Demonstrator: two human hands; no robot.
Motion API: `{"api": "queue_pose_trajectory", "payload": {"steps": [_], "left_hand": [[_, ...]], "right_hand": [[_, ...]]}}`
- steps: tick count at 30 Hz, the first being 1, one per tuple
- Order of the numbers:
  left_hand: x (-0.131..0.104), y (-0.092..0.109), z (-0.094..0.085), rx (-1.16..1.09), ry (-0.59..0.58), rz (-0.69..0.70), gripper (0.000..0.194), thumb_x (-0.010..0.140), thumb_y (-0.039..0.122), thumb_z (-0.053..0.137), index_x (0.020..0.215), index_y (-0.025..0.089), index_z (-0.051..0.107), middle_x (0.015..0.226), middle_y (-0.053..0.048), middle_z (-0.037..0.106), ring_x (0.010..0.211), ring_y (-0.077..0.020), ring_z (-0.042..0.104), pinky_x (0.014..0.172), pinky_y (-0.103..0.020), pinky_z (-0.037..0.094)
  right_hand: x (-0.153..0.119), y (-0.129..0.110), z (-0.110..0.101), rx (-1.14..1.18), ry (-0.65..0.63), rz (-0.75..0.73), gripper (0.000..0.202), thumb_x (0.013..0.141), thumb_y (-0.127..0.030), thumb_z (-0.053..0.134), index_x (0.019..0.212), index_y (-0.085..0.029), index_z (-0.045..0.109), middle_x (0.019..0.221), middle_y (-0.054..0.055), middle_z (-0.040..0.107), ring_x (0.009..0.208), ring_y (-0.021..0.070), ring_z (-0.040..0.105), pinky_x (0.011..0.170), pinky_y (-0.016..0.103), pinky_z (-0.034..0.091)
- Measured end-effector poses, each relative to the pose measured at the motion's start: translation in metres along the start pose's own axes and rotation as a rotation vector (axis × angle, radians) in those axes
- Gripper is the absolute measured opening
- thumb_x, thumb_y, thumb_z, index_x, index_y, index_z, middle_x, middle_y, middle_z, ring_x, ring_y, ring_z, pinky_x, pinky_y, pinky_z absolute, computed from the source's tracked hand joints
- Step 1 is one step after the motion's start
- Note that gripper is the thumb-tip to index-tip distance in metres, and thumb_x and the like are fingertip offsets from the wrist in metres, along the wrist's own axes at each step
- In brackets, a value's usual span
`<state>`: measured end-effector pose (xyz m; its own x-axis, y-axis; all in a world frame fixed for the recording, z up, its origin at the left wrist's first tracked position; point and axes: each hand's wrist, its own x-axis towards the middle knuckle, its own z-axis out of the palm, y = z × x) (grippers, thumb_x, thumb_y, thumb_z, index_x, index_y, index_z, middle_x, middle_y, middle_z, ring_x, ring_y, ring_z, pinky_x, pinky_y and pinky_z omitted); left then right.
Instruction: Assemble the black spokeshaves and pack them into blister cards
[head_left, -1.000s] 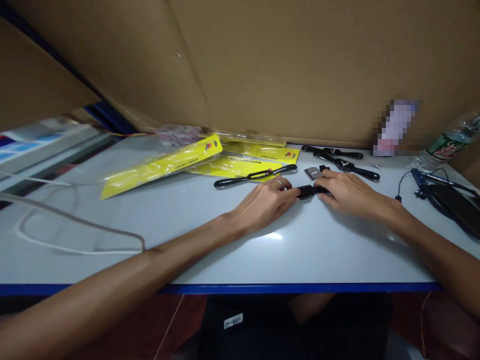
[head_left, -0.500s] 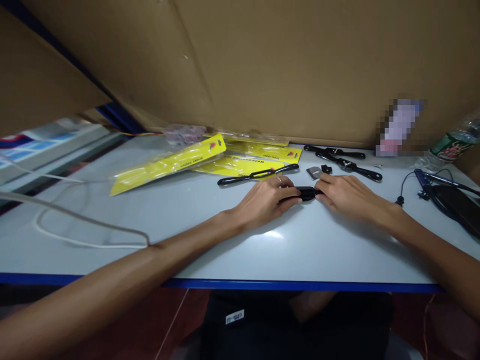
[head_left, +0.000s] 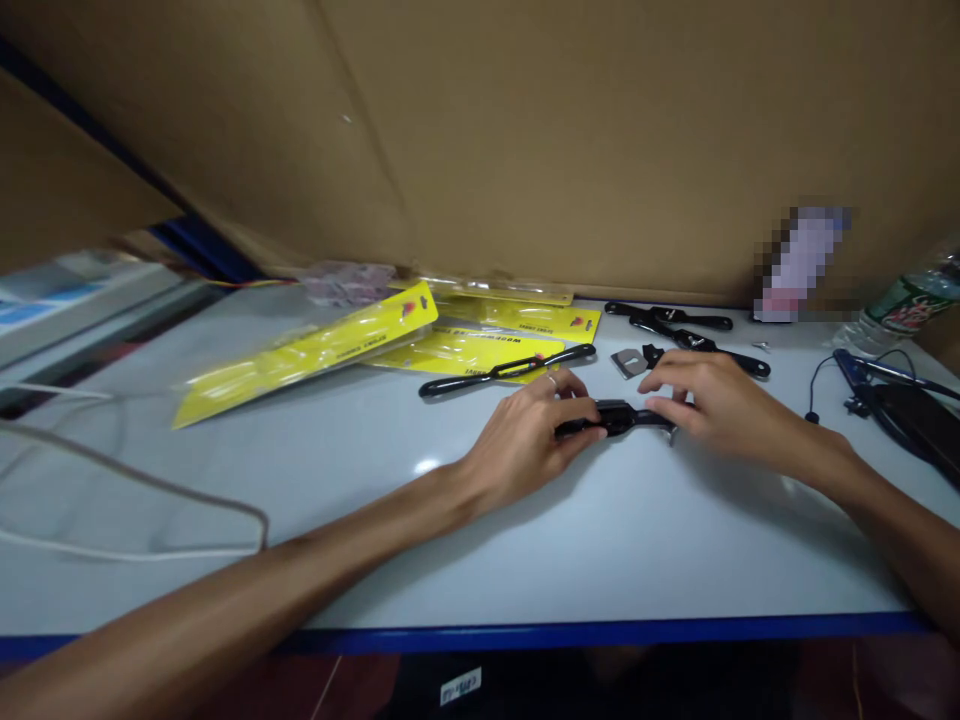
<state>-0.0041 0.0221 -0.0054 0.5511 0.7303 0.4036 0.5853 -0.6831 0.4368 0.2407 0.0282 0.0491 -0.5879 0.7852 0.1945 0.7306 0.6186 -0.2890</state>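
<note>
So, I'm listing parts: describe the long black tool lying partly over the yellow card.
The long, glossy black tool looks like painted metal, with two slim handles flanking an open middle. It lies slantwise, left handle on the pale grey table, middle crossing the yellow printed packaging card. The bare left hand is close by, apparently not touching it.

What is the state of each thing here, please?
Left hand: closed on held tool
Right hand: grip unclear
Held tool: gripped
Slotted tool: unheld, slot empty
Loose blade: flat, unattached
Back tools: crossed, unheld
Front yellow package: tilted across others
Bottle: fill level unclear
</note>
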Motion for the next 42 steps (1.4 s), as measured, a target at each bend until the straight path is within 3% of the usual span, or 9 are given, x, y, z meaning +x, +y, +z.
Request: {"api": "queue_pose_trajectory", "payload": {"steps": [2, 5, 9, 14, 17, 21, 27, 34, 42], "left_hand": [[-0.002, 0.001, 0.000, -0.023, -0.013, -0.006, 0.010, 0.092, 0.019, 0.066, 0.095, 0.020, 0.075, 0.107, -0.007, 0.067, 0.088, -0.0204, 0.064, 0.075, -0.035, 0.053], [-0.005, 0.002, -0.001, -0.052, -0.013, 0.007, 0.013, 0.092, 0.018, 0.064, 0.097, 0.021, 0.075, 0.108, -0.007, 0.067, 0.087, -0.0203, 0.064, 0.072, -0.033, 0.053], [-0.005, 0.004, -0.003, -0.077, 0.002, 0.027, 0.013, 0.095, 0.024, 0.063, 0.095, 0.023, 0.076, 0.108, -0.006, 0.065, 0.085, -0.0192, 0.064, 0.068, -0.032, 0.051], [-0.003, 0.003, -0.002, -0.103, 0.019, -0.006, 0.017, 0.094, 0.015, 0.057, 0.092, 0.023, 0.072, 0.106, -0.006, 0.063, 0.088, -0.0193, 0.063, 0.071, -0.032, 0.053], [-0.003, 0.004, -0.004, -0.134, 0.019, -0.048, 0.016, 0.092, 0.018, 0.060, 0.105, 0.024, 0.066, 0.111, -0.007, 0.062, 0.089, -0.0197, 0.064, 0.071, -0.033, 0.054], [-0.007, 0.003, -0.007, -0.100, 0.021, -0.127, 0.032, 0.090, 0.023, 0.064, 0.120, 0.022, 0.052, 0.106, -0.006, 0.063, 0.087, -0.0208, 0.065, 0.068, -0.033, 0.056], [-0.010, -0.005, -0.012, 0.028, 0.011, 0.057, 0.021, 0.097, 0.018, 0.054, 0.117, 0.020, 0.058, 0.104, -0.007, 0.062, 0.090, -0.0217, 0.061, 0.075, -0.038, 0.057], [-0.010, -0.009, -0.012, 0.079, -0.051, 0.253, 0.036, 0.094, 0.003, 0.044, 0.116, 0.019, 0.068, 0.100, -0.009, 0.061, 0.082, -0.0182, 0.057, 0.065, -0.028, 0.054], [-0.013, -0.005, -0.016, 0.221, -0.048, 0.401, 0.039, 0.091, -0.002, 0.042, 0.119, 0.011, 0.065, 0.094, -0.010, 0.066, 0.081, -0.0207, 0.060, 0.063, -0.031, 0.056]], "right_hand": [[-0.006, -0.002, -0.014, 0.000, 0.031, 0.068, 0.018, 0.092, -0.016, 0.057, 0.081, -0.019, 0.070, 0.081, 0.002, 0.068, 0.072, 0.0157, 0.059, 0.068, 0.028, 0.039], [-0.018, -0.007, -0.022, -0.021, -0.091, 0.094, 0.015, 0.092, -0.017, 0.058, 0.082, -0.020, 0.068, 0.076, 0.000, 0.067, 0.070, 0.0151, 0.059, 0.065, 0.028, 0.038], [-0.029, -0.012, -0.006, -0.099, -0.207, 0.124, 0.011, 0.096, -0.023, 0.057, 0.091, -0.019, 0.066, 0.086, 0.003, 0.068, 0.069, 0.0159, 0.060, 0.062, 0.028, 0.038], [-0.029, -0.013, 0.013, -0.120, -0.178, 0.139, 0.016, 0.095, -0.014, 0.049, 0.086, -0.019, 0.061, 0.086, 0.005, 0.068, 0.068, 0.0166, 0.061, 0.063, 0.030, 0.040], [-0.029, -0.013, 0.015, -0.119, -0.152, 0.143, 0.014, 0.091, -0.010, 0.050, 0.088, -0.019, 0.060, 0.086, 0.005, 0.068, 0.067, 0.0175, 0.062, 0.062, 0.031, 0.040], [-0.029, -0.014, 0.015, -0.147, -0.168, 0.144, 0.010, 0.093, -0.015, 0.051, 0.089, -0.020, 0.059, 0.085, 0.005, 0.069, 0.069, 0.0202, 0.065, 0.062, 0.033, 0.040], [-0.032, -0.013, 0.018, -0.181, -0.169, 0.123, 0.014, 0.096, -0.016, 0.047, 0.088, -0.021, 0.058, 0.086, 0.004, 0.069, 0.066, 0.0209, 0.065, 0.060, 0.034, 0.039], [-0.030, -0.013, 0.016, -0.161, -0.104, 0.052, 0.020, 0.097, -0.018, 0.045, 0.083, -0.020, 0.059, 0.086, 0.007, 0.065, 0.070, 0.0200, 0.060, 0.062, 0.034, 0.041], [-0.028, -0.026, 0.029, 0.302, 0.013, 0.142, 0.014, 0.100, -0.022, 0.050, 0.097, -0.022, 0.064, 0.087, 0.003, 0.069, 0.078, 0.0180, 0.063, 0.070, 0.032, 0.046]]}}
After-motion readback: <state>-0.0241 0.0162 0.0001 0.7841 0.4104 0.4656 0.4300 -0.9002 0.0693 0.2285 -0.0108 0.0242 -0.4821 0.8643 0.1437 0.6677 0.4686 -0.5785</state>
